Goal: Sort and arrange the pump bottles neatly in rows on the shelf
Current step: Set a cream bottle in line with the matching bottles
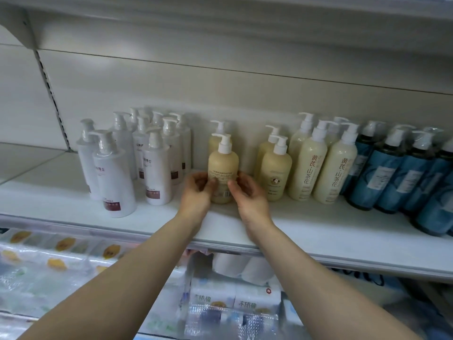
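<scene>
White shelf [306, 231] runs across mid-frame, bottles standing in groups along it. Left hand [197, 192] and right hand [247, 195] both grip a tan bottle [223, 165] at centre frame, fingers curled round its lower half from either side, thumbs on the label; it stands upright on the shelf, another tan one right behind it. Left of centre, white bottles [157, 173] cluster loosely. Just right, two more tan bottles [275, 177], then tall cream bottles [334, 173], then blue bottles [389, 177] packed toward the right edge. Lower frame, below the shelf, tissue packs [232, 299] sit stacked.
</scene>
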